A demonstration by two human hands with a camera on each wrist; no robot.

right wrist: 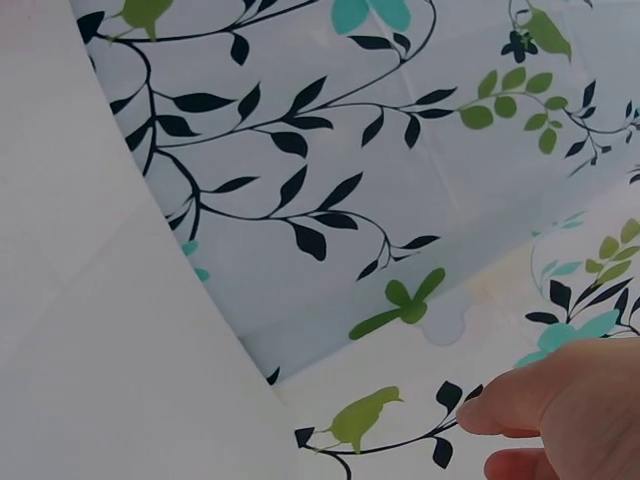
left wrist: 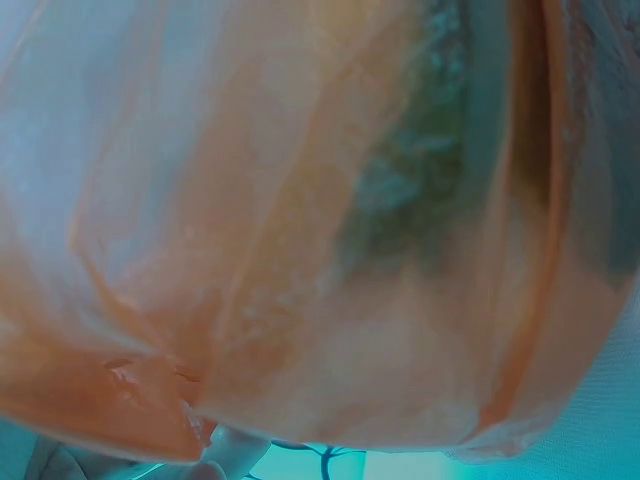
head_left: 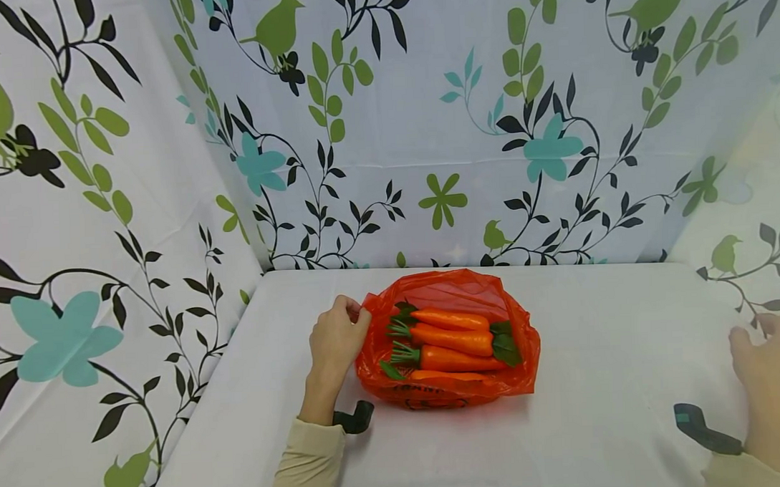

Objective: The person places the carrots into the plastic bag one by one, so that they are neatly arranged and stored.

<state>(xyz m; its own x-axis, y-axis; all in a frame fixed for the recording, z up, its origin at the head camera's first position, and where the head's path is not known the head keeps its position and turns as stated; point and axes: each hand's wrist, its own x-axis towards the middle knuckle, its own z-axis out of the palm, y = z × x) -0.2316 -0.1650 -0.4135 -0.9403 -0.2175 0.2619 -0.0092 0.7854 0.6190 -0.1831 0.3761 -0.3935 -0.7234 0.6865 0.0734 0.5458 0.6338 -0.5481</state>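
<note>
A thin red plastic bag (head_left: 528, 353) lies on the table with its mouth spread wide. Several orange carrots (head_left: 461, 340) with green tops rest side by side inside it. At the bag's left edge, my left hand (head_left: 337, 337) pinches the rim between thumb and fingers. The left wrist view is mostly filled by the see-through bag (left wrist: 270, 300), with only fingertips (left wrist: 236, 450) showing at the bottom. Over by the right side of the table, away from the bag, my right hand (head_left: 772, 381) holds nothing, its fingers loosely bent.
The carrots and bag stand on a white table (head_left: 606, 336). Cloth curtains (head_left: 386, 136) printed with birds, leaves and flowers hang behind and on both sides. Dark straps with small mounts (head_left: 354, 418) sit at the wrists.
</note>
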